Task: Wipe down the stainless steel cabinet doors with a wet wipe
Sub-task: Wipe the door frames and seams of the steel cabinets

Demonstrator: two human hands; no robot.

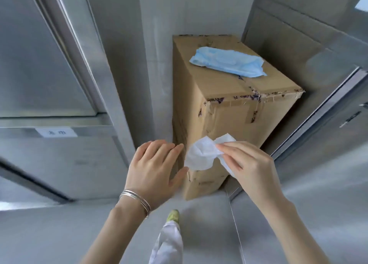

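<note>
My right hand [249,164] pinches a crumpled white wet wipe [201,154] between thumb and fingertips, in front of a tall cardboard box. My left hand [155,166] is beside it, fingers straight and relaxed, its fingertips just short of the wipe; silver bangles sit on that wrist. A stainless steel cabinet [49,64] with a door and a small white label stands at the left. Another steel cabinet door [328,108] with a handle stands at the right.
The cardboard box [229,104] stands on the floor in the corner between the cabinets, with a blue wet-wipe pack [229,63] lying on its top. My white trouser leg and a yellow-green shoe [173,216] show below on the grey floor.
</note>
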